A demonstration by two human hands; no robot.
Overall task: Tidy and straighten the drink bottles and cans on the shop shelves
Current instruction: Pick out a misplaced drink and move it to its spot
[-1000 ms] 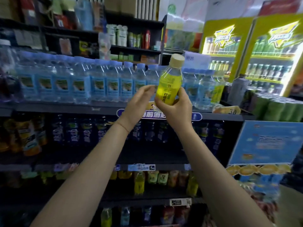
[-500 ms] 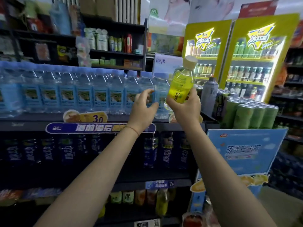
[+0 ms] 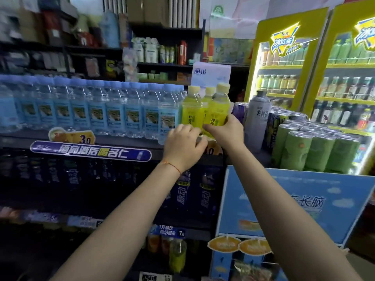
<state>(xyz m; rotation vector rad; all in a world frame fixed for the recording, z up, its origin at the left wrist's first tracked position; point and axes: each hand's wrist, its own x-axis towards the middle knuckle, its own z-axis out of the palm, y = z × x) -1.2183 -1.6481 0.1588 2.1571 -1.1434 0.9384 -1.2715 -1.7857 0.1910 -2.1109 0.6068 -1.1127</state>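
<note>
the right hand (image 3: 225, 131) has its grip closed round the lower body of a yellow lemon drink bottle (image 3: 216, 110), which stands upright, cap up, its long axis vertical, at the right end of the upper shelf (image 3: 121, 146). the bottle rises straight above the grip, so the hand holds it from below and in front, near the shelf's front edge. just to its left stand two more yellow bottles (image 3: 190, 110), touching or nearly so, and left of those runs the row of blue water bottles (image 3: 113, 116). the left hand (image 3: 183, 146) sits lower, by the shelf's front edge at the foot of the yellow bottles, fingers curled; whether it holds anything i cannot tell. the right hand is the nearer one for seating the bottle, which looks to need only a small nudge back into line with its neighbours.
</note>
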